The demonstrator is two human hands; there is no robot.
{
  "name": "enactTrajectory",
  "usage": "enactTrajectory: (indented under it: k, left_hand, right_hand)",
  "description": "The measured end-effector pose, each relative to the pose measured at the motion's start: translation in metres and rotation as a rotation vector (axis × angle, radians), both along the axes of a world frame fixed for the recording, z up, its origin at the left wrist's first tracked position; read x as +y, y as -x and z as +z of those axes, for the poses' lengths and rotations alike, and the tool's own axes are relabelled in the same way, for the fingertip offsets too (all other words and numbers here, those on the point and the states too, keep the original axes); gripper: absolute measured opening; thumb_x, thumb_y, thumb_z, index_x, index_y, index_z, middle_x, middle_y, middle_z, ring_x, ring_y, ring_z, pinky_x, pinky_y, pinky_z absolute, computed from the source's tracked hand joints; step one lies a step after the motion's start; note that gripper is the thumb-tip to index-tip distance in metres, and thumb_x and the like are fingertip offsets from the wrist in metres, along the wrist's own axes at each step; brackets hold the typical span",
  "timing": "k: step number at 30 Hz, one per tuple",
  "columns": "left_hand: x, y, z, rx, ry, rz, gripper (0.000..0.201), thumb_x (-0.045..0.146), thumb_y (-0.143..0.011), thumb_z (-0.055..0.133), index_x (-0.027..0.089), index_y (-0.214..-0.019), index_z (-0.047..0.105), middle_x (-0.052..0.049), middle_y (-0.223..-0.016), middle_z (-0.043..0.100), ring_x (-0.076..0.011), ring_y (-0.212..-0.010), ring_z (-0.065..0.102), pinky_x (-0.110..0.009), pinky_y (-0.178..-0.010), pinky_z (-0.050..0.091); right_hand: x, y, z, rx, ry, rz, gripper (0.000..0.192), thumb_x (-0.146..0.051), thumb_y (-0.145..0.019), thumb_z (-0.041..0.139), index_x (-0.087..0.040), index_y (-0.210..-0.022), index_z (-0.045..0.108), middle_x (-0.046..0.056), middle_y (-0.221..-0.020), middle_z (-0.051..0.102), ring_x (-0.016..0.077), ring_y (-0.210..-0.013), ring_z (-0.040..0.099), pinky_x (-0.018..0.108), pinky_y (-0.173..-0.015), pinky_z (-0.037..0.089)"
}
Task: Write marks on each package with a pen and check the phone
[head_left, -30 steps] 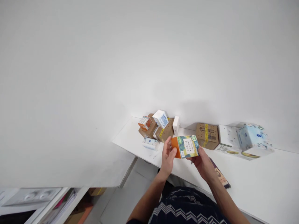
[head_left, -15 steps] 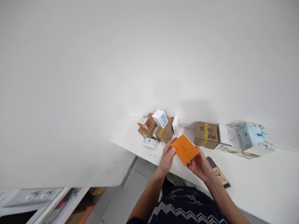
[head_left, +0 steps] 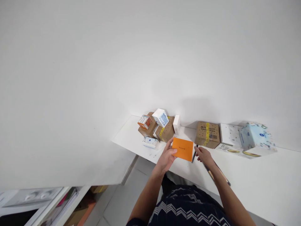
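An orange box with small dark lettering is held above the white table, its broad face toward me. My left hand grips its left end, thumb on the front face. At the right end a pale side shows, with a thin dark strip beside it; I cannot tell whether that strip is a flap or a separate item. My right hand is just off this end, fingers bent and fingertips at the strip. What those fingers hold is unclear. A phone lies beneath my right forearm, partly hidden.
On the white table, at left, stand cardboard boxes with a white-and-blue box and an orange-and-white box on top. A taped carton and a light-blue patterned box stand right, against the wall.
The orange box has turned nearly level in my left hand. My right hand has let go of its face and moved to its right end, where a dark strip now shows.
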State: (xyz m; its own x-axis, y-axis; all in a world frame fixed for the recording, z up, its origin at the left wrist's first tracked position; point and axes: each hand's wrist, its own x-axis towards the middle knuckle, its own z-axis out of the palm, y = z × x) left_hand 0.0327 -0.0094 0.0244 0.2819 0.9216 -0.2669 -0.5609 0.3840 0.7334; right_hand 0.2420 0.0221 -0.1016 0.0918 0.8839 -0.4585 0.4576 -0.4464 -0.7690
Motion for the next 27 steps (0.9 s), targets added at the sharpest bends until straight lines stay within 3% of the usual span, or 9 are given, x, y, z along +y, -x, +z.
enactTrajectory:
  k: [3,8,12,15,18,21,23,27]
  left_hand:
    - [0.001,-0.003,0.000,-0.010,0.018,0.036,0.064,0.021,-0.067,0.070,0.027,-0.128,0.051,-0.004,-0.111,0.067,-0.0264,-0.111,0.059,-0.043,-0.099,0.040]
    - [0.001,-0.007,-0.001,0.019,0.031,0.082,0.064,0.021,-0.066,0.071,0.028,-0.126,0.051,-0.004,-0.108,0.067,-0.0255,-0.110,0.060,-0.043,-0.099,0.041]
    - [0.001,-0.006,-0.003,0.059,0.022,0.134,0.062,0.022,-0.065,0.073,0.027,-0.124,0.053,-0.004,-0.107,0.066,-0.0253,-0.110,0.059,-0.043,-0.099,0.041]
    - [0.002,-0.006,-0.005,0.064,0.016,0.180,0.059,0.023,-0.065,0.074,0.026,-0.121,0.054,-0.003,-0.103,0.066,-0.0244,-0.108,0.060,-0.042,-0.098,0.041]
    - [0.003,-0.007,-0.005,0.065,0.021,0.228,0.061,0.023,-0.065,0.075,0.027,-0.122,0.052,-0.002,-0.102,0.065,-0.0233,-0.108,0.060,-0.041,-0.099,0.040]
    - [0.004,-0.010,-0.004,0.065,0.029,0.270,0.065,0.025,-0.065,0.075,0.027,-0.125,0.049,-0.003,-0.104,0.065,-0.0219,-0.107,0.059,-0.040,-0.100,0.039]
    - [0.005,-0.012,-0.003,0.067,0.030,0.295,0.066,0.025,-0.064,0.075,0.027,-0.125,0.048,-0.003,-0.107,0.064,-0.0208,-0.106,0.059,-0.039,-0.099,0.040]
    - [0.007,-0.015,-0.003,0.071,0.027,0.314,0.063,0.026,-0.065,0.075,0.027,-0.122,0.048,-0.003,-0.109,0.063,-0.0205,-0.104,0.059,-0.039,-0.096,0.042]
  right_hand:
    - [0.005,0.000,-0.030,-0.173,0.121,0.062,0.021,-0.036,-0.087,0.058,-0.015,-0.085,0.062,0.011,-0.082,0.069,0.0220,-0.075,0.068,0.034,-0.071,0.051]
    - [0.005,0.014,-0.065,-0.310,0.278,0.096,0.032,-0.034,-0.091,0.059,-0.016,-0.118,0.059,0.009,-0.119,0.061,0.0222,-0.102,0.062,0.044,-0.087,0.052]
    - [0.004,0.017,-0.077,-0.234,0.339,0.086,0.035,-0.034,-0.091,0.059,-0.017,-0.122,0.057,0.010,-0.124,0.059,0.0228,-0.104,0.061,0.044,-0.087,0.053]
    - [0.000,0.015,-0.077,-0.085,0.349,0.059,0.034,-0.034,-0.092,0.059,-0.017,-0.121,0.057,0.009,-0.121,0.060,0.0217,-0.100,0.062,0.042,-0.084,0.054]
    - [-0.009,0.014,-0.067,0.109,0.305,-0.004,0.025,-0.035,-0.092,0.057,-0.014,-0.107,0.062,0.005,-0.099,0.066,0.0153,-0.079,0.064,0.033,-0.069,0.055]
    - [-0.013,0.012,-0.047,0.326,0.156,-0.105,0.021,-0.033,-0.088,0.057,-0.016,-0.075,0.056,-0.001,-0.064,0.059,0.0105,-0.050,0.053,0.024,-0.046,0.043]
    - [-0.011,0.009,-0.026,0.465,0.005,-0.188,0.022,-0.034,-0.081,0.059,-0.021,-0.068,0.047,-0.004,-0.055,0.054,0.0104,-0.044,0.049,0.023,-0.041,0.037]
    - [-0.010,0.003,0.035,0.649,-0.314,-0.383,0.024,-0.044,-0.076,0.058,-0.025,-0.076,0.044,-0.005,-0.058,0.054,0.0124,-0.049,0.051,0.025,-0.045,0.038]
